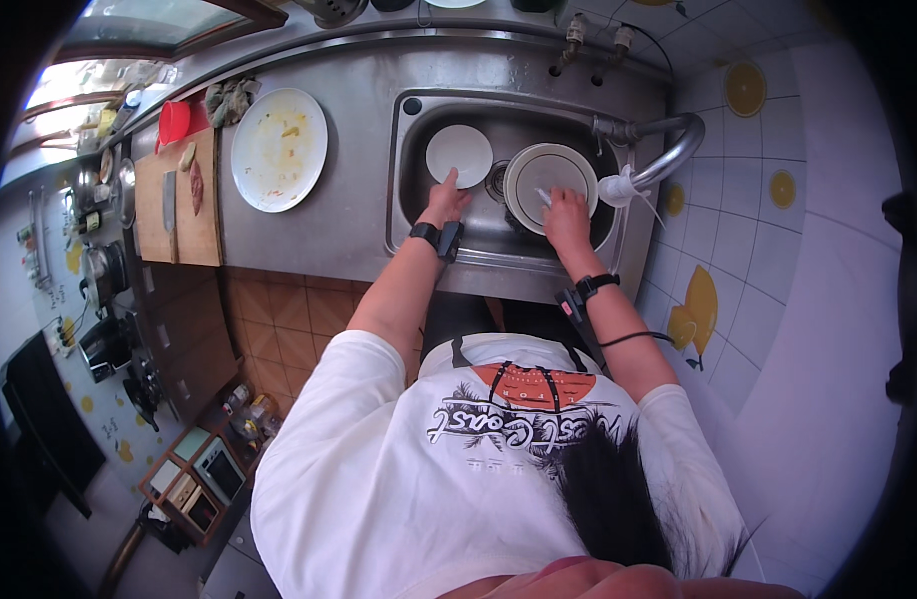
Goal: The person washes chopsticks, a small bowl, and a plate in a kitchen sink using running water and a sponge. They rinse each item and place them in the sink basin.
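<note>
My left hand is at the lower rim of a small white plate on the left side of the stainless steel sink; its thumb or a finger overlaps the plate, and whether it grips the rim is unclear. Over a stack of pale plates with a dark ring, on the sink's right side, is my right hand. A small whitish, crumpled item shows at its fingertips. The drain is partly visible between the plates.
A curved metal faucet with a white wrapping rises at the right. On the steel counter lies a large food-stained white plate. Farther left, a cutting board holds a cleaver and a piece of meat, near a red container.
</note>
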A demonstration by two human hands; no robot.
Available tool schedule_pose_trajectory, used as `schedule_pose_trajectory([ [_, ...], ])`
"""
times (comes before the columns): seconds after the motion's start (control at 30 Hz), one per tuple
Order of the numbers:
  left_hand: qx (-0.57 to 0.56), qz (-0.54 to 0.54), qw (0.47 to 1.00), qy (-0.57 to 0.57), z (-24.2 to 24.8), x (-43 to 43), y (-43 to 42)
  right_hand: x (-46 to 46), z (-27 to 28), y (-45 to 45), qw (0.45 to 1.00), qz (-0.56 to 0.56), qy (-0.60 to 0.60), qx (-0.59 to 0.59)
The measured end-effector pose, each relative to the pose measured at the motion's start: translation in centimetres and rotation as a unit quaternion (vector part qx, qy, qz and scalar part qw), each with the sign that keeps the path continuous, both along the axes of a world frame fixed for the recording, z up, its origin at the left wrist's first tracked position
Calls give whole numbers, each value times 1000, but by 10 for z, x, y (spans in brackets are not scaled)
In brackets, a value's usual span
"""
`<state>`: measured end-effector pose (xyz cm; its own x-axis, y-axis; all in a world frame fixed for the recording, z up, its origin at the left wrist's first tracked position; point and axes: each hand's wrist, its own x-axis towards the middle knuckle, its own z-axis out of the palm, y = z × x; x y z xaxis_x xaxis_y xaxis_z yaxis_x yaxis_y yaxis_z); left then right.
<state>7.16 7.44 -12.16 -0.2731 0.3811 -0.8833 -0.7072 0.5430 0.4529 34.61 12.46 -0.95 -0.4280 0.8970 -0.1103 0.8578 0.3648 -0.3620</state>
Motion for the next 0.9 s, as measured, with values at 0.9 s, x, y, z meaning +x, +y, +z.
schedule_pose_trajectory([
  [0.9,93,-80,977,-173,148,145,-38,14,55,-33,918,19,234,-320],
])
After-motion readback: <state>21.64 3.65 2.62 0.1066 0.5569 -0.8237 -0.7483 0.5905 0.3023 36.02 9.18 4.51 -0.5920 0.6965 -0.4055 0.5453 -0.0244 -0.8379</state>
